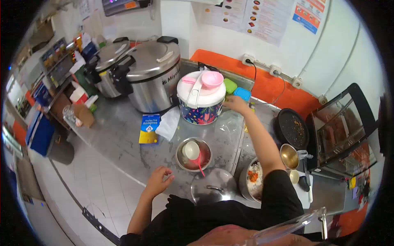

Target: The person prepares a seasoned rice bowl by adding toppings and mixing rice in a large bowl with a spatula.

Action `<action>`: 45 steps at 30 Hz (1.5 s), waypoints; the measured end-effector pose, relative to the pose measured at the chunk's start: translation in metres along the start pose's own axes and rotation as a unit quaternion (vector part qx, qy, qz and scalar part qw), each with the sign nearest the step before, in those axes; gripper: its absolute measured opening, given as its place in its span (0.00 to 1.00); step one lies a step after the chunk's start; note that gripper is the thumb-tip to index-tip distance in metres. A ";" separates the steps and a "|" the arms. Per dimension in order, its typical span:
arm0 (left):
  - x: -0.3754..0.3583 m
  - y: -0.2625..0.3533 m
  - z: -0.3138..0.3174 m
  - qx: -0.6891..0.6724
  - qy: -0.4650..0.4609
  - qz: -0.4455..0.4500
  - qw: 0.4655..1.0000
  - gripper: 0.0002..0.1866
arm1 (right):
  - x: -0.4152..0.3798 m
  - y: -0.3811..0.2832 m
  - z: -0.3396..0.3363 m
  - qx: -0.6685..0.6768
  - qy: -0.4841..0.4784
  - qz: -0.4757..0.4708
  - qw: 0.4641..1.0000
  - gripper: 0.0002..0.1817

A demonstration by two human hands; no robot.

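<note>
My right hand [236, 104] reaches to the right side of a floral container [200, 114] with a white lid and handle, fingertips right at its wall and mostly hidden. Behind that hand are a blue-lidded box [242, 94] and a green-lidded box [230, 85]. On the white lid rests a pink bowl [212, 79]. My left hand [161, 180] hovers near the table's front edge, fingers apart, holding nothing. To its right sits a steel bowl [179, 159] with a small pale cup [191, 150] and a red-handled spoon [200, 163] in it.
Two large rice cookers [152, 92] stand back left. A steel pot lid [213, 186] lies at the front, beside a pot of rice [254, 180] with orange topping. On the right are a black pan [292, 129], a gold-coloured bowl [289, 156] and a glass-sided display case [342, 127].
</note>
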State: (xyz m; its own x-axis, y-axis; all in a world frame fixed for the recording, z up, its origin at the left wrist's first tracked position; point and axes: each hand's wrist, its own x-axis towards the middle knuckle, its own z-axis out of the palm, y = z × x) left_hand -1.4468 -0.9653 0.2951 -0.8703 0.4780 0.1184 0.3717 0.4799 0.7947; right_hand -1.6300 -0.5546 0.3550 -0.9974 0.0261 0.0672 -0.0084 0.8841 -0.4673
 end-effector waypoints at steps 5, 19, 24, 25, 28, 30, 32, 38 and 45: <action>0.095 -0.009 -0.024 0.023 0.014 0.127 0.992 0.10 | 0.067 -0.058 0.059 0.136 0.191 0.295 0.926 0.35; 0.334 -0.022 0.011 0.036 0.090 0.211 0.973 0.27 | -0.058 -0.023 0.069 0.575 0.450 0.027 0.683 0.24; 0.354 -0.009 -0.005 -0.054 0.009 0.179 0.982 0.27 | -0.102 -0.031 0.042 0.649 0.402 0.085 0.641 0.18; 0.353 -0.008 -0.004 -0.057 0.004 0.172 0.984 0.27 | -0.104 -0.042 0.032 0.647 0.402 0.086 0.642 0.18; 0.354 -0.006 0.002 -0.056 -0.008 0.166 0.984 0.26 | -0.106 -0.074 0.013 0.500 0.056 0.228 0.834 0.21; 0.354 0.000 0.001 -0.052 -0.013 0.169 0.984 0.26 | -0.094 -0.087 0.015 0.421 0.058 0.192 0.885 0.21; 0.350 0.013 -0.006 -0.109 -0.052 0.170 0.978 0.26 | -0.088 -0.085 0.017 0.313 0.086 0.114 0.939 0.22; 0.368 0.075 -0.050 -0.074 0.005 0.137 0.988 0.26 | -0.085 -0.096 -0.018 0.243 0.080 0.070 0.964 0.19; 0.369 0.087 -0.082 -0.163 0.263 0.254 0.916 0.21 | 0.021 -0.073 -0.033 0.159 0.360 -0.010 0.919 0.16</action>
State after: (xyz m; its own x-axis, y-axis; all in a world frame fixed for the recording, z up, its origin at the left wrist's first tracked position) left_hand -1.7617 -0.8076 0.4569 -0.6797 0.1165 0.7242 0.7297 0.0074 0.6837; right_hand -1.6476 -0.6037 0.4194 -0.6911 0.4150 0.5917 -0.1608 0.7098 -0.6858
